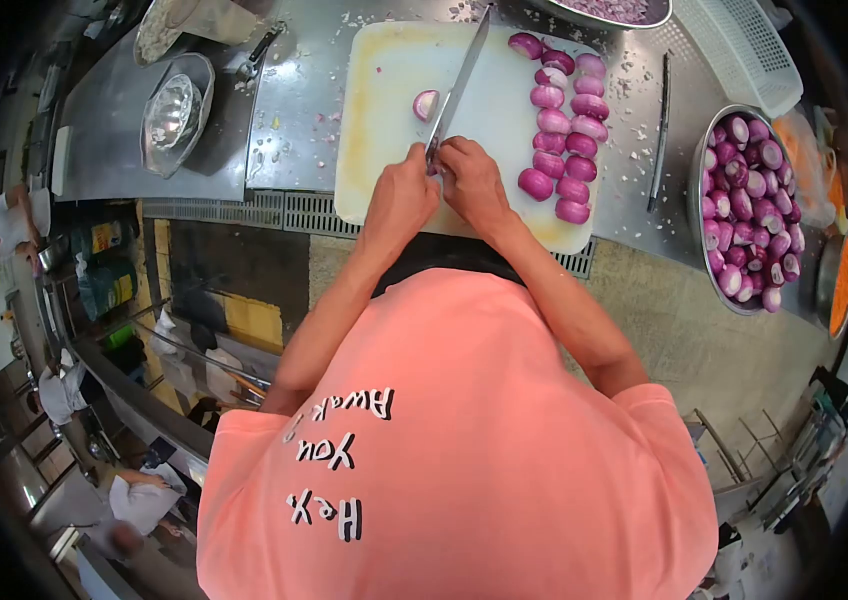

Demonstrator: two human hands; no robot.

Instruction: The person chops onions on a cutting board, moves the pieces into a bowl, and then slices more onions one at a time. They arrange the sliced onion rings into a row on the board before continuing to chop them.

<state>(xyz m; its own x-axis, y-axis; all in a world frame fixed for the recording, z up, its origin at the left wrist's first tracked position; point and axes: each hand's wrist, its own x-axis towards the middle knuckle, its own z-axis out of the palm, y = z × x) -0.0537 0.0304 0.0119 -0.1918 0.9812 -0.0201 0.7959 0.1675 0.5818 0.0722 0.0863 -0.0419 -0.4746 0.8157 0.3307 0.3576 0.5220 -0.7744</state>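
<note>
A long kitchen knife (464, 75) points away from me over the white cutting board (374, 130), its handle end hidden at my hands. My left hand (406, 192) is closed around that end of the knife. Close beside it, my right hand (474, 180) has its fingers curled in at the base of the blade; what they pinch is hidden. A cut piece of red onion (426, 105) lies left of the blade. Two uneven columns of peeled red onions (581, 145) line the board's right side.
A steel bowl heaped with peeled red onions (749, 210) stands at right, near a white plastic basket (744, 50) and a bowl of orange shreds (843, 285). Chopped onion fills a bowl (609, 10) at the top. A dark rod (660, 135) lies right of the board.
</note>
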